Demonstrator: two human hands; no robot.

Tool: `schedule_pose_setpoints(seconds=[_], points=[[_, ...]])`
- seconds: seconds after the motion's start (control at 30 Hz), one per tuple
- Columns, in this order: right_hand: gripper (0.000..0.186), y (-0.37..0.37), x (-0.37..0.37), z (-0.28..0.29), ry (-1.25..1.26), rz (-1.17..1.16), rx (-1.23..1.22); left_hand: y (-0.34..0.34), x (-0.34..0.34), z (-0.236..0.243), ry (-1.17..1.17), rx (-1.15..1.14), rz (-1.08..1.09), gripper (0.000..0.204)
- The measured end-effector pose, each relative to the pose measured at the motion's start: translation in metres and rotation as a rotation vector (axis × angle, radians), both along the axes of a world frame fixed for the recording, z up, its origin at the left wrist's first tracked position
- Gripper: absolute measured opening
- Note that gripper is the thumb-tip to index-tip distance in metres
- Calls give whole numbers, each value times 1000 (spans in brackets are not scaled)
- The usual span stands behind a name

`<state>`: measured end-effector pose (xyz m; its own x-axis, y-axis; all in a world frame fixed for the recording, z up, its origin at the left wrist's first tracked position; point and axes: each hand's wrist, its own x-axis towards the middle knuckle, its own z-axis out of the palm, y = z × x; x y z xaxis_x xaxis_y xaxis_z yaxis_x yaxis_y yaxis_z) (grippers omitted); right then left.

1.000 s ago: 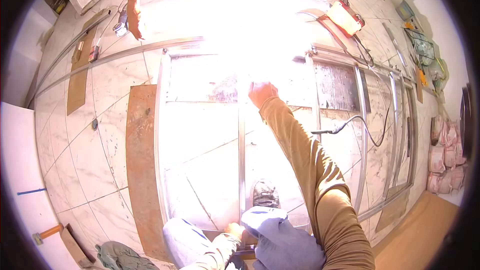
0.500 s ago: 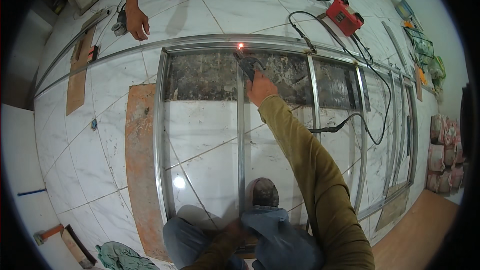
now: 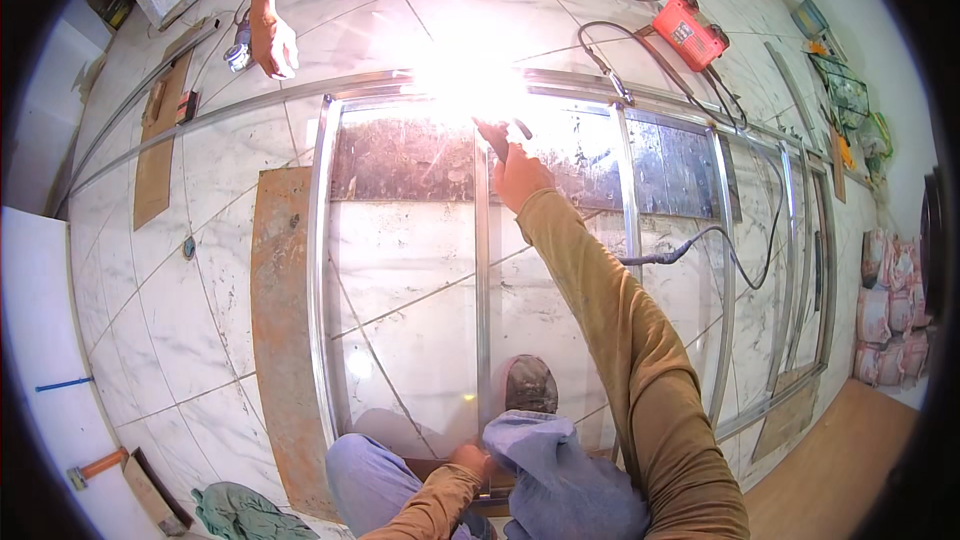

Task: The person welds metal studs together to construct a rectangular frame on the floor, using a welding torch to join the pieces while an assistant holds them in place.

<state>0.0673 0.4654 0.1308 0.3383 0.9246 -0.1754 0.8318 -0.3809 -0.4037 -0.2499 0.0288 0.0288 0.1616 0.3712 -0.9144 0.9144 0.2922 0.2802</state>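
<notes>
- The person's left hand is low, between the knees of the faded blue jeans, beside the near end of a slim silver metal bar; whether its fingers grasp anything cannot be made out.
- A dark, scuffed shoe stands just right of that bar.
- A long rusty-brown flat sheet lies left of the silver rectangular metal-tube frame, which rests on the white veined tile floor.
- The right hand, arm outstretched in a tan sleeve, is closed firmly around a dark welding electrode holder.
- Under the frame's far part lies a dark, stained flat panel.
- White glare hides the holder's tip and the bar's far end.
- Beyond the frame are another person's bare hand, at left, and a red boxy machine with cables, at right.
</notes>
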Motion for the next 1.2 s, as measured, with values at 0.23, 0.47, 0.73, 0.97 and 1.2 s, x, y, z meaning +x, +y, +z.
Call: schedule_pose_setpoints(seconds=[0.23, 0.47, 0.73, 0.97, 1.2], points=[[40, -3, -1, -10, -39, 73, 190, 12, 53, -22, -586, 263, -665, 48], [53, -6, 13, -8, -12, 51, 150, 25, 23, 17, -611, 156, -304, 45], [37, 1, 8, -6, 14, 0, 120, 38, 11, 49, -335, 58, 30, 56], [30, 2, 7, -2, 31, -6, 42, 31, 8, 43, -348, 54, 116, 56], [43, 2, 2, 1, -2, 31, 127, 0, -6, -9, -242, -5, 22, 58]])
